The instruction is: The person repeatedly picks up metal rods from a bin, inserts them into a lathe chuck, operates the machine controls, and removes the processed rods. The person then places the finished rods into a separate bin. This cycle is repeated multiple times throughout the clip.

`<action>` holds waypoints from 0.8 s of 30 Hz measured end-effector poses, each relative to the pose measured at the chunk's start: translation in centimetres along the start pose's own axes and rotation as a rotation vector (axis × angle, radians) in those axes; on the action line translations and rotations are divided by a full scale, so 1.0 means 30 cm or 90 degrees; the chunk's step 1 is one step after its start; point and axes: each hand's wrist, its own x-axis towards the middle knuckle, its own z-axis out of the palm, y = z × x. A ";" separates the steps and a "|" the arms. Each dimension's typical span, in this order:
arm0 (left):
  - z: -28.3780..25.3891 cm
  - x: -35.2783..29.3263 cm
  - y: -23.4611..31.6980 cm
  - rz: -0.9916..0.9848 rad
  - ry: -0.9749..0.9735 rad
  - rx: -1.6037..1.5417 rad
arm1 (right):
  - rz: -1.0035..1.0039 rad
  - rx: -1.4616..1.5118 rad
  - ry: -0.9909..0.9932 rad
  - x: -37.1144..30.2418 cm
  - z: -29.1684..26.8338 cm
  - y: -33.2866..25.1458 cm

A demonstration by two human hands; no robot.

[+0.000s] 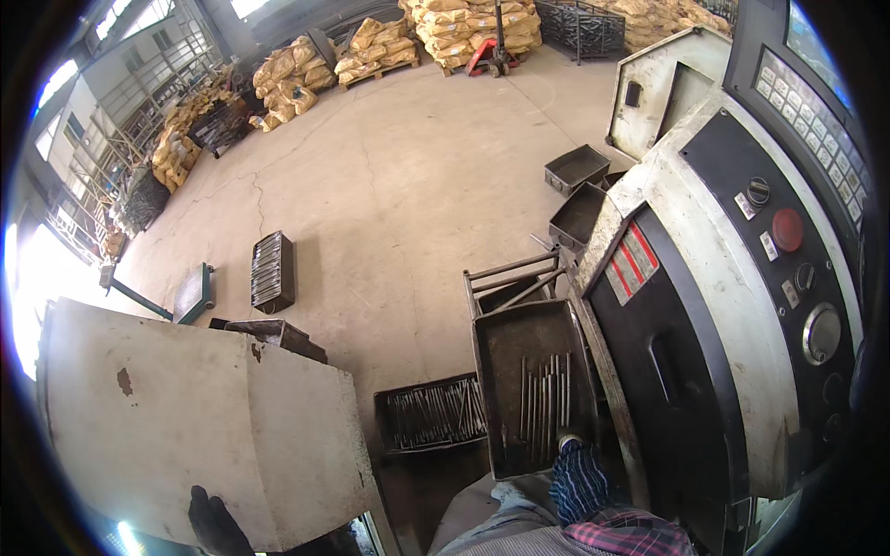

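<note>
My left hand (213, 524), in a dark glove, lies against the lower part of a worn off-white metal panel (176, 417). Its visible fingers stretch upward and hold nothing I can see. On the right, a blue striped sleeve ends at my right hand (568, 438), which is over the near right part of a dark metal tray (514, 329). Little of that hand shows beyond the cuff, and its fingers are hidden. Several slim metal rods (545, 398) lie lengthwise in the tray, just ahead of the right hand.
A machine with a control panel (774, 250) and red button (787, 229) borders the tray's right. Left of it sits a bin of rods (431, 414). Another filled crate (273, 271) and dark bins (577, 169) stand on the floor; stacked yellow sacks (473, 32) and a red pallet jack (484, 58) are behind.
</note>
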 end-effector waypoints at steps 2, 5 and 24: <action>-0.001 0.009 -0.025 0.024 -0.002 -0.002 | -0.011 0.023 -0.015 0.142 0.048 0.033; 0.128 -0.051 -0.145 -0.131 -0.034 -0.198 | -0.009 -0.030 -0.092 0.106 -0.001 0.038; 0.049 -0.016 -0.044 0.042 0.094 -0.196 | -0.575 0.525 -0.197 -1.161 -0.520 0.072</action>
